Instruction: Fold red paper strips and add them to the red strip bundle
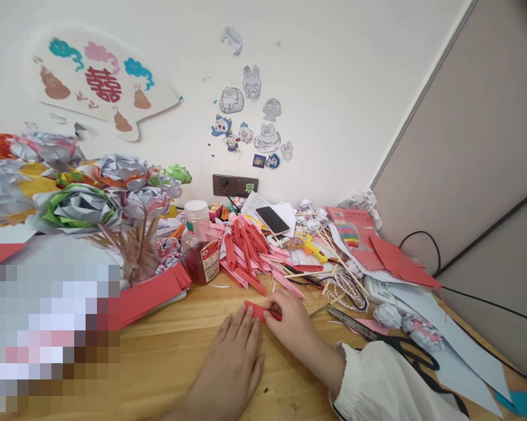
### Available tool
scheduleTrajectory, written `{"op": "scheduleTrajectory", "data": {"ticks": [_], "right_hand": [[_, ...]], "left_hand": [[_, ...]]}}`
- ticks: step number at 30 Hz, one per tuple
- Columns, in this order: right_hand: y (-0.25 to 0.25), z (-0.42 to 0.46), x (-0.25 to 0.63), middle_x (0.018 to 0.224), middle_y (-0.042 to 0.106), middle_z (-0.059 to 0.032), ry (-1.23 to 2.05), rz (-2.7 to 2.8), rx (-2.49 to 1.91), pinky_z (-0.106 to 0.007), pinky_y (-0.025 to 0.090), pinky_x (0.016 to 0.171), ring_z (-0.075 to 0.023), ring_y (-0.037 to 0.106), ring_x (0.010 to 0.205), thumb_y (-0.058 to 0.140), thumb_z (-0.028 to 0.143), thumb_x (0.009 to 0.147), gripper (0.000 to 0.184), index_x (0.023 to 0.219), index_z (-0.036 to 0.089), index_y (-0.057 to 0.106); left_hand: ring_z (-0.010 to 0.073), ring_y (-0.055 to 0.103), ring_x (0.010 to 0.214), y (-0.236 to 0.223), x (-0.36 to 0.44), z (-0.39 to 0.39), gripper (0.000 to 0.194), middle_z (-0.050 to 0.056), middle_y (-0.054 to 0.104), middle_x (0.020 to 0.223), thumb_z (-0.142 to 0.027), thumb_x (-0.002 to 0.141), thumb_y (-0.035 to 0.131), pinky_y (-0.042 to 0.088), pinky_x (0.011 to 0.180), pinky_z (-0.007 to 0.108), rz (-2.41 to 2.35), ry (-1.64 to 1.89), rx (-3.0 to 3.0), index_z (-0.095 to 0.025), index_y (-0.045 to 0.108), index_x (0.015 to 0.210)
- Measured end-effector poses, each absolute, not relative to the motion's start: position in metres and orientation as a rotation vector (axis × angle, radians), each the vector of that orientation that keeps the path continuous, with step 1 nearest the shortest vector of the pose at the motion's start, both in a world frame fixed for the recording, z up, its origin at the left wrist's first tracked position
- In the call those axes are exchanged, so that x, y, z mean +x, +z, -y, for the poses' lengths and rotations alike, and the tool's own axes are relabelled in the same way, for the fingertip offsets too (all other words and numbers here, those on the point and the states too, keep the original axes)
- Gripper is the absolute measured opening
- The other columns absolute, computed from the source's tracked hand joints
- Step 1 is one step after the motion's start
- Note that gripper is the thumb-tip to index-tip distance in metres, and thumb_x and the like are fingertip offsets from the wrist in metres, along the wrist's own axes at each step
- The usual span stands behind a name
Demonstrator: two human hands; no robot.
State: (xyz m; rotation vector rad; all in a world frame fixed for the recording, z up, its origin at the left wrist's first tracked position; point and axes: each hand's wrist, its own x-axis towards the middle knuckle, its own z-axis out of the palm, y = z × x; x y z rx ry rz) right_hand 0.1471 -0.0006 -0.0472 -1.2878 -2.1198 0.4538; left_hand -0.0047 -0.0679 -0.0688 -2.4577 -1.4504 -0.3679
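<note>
A small folded red paper piece [260, 310] lies on the wooden table [176, 345] near the middle. My left hand [233, 358] rests flat with fingers stretched out, its fingertips pressing the paper's near left edge. My right hand [293, 323], in a white sleeve, has curled fingers pinching the paper's right end. Just behind the hands lies a heap of folded red and pink paper strips [248, 248].
A jar with red contents [199, 243], paper flowers [77, 199], a stack of red sheets [152, 292], a phone [272, 220], a yellow tool [312, 248], wooden sticks, a bead string [351, 291], scissors [373, 333], crumpled papers and cables crowd the table by the wall.
</note>
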Motion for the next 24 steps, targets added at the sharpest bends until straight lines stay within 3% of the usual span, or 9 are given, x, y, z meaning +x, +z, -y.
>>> {"op": "scheduleTrajectory", "data": {"ticks": [5,10,18,24], "right_hand": [[-0.042,0.016,0.159,0.099,0.059,-0.0048,0.277,2.391,-0.953,-0.031,0.041,0.082,-0.0180,0.050,0.093,0.055,0.010,0.077,0.020,0.091,0.021,0.064],[-0.042,0.032,0.178,0.117,0.056,-0.0074,0.150,2.509,-0.961,-0.039,0.039,0.091,-0.0222,0.045,0.106,0.056,0.017,0.080,0.028,0.107,0.020,0.061],[-0.045,0.042,0.214,0.125,0.053,-0.0060,0.063,2.534,-1.036,-0.044,0.039,0.095,-0.0242,0.043,0.113,0.053,0.017,0.083,0.030,0.109,0.026,0.062],[-0.044,0.042,0.212,0.126,0.053,-0.0071,0.082,2.558,-1.019,-0.044,0.039,0.096,-0.0238,0.044,0.113,0.052,0.019,0.084,0.031,0.114,0.025,0.060]], "left_hand": [[0.0303,0.044,0.123,-0.069,-0.005,0.068,0.046,0.017,0.051,0.132,-0.029,0.082,0.041,0.036,0.100,0.046,1.452,-0.391,-2.475,-0.011,0.053,0.123],[0.0326,0.044,0.123,-0.065,-0.005,0.068,0.046,0.020,0.048,0.133,-0.028,0.082,0.042,0.038,0.099,0.047,1.466,-0.315,-2.498,-0.009,0.054,0.122],[0.0309,0.050,0.119,-0.071,-0.009,0.061,0.048,0.019,0.050,0.131,-0.033,0.081,0.045,0.042,0.096,0.045,1.482,-0.351,-2.454,-0.009,0.055,0.121],[0.0354,0.052,0.115,-0.063,-0.020,0.050,0.046,0.021,0.057,0.122,-0.038,0.083,0.044,0.038,0.095,0.054,1.641,-0.302,-2.348,-0.009,0.062,0.113]]}}
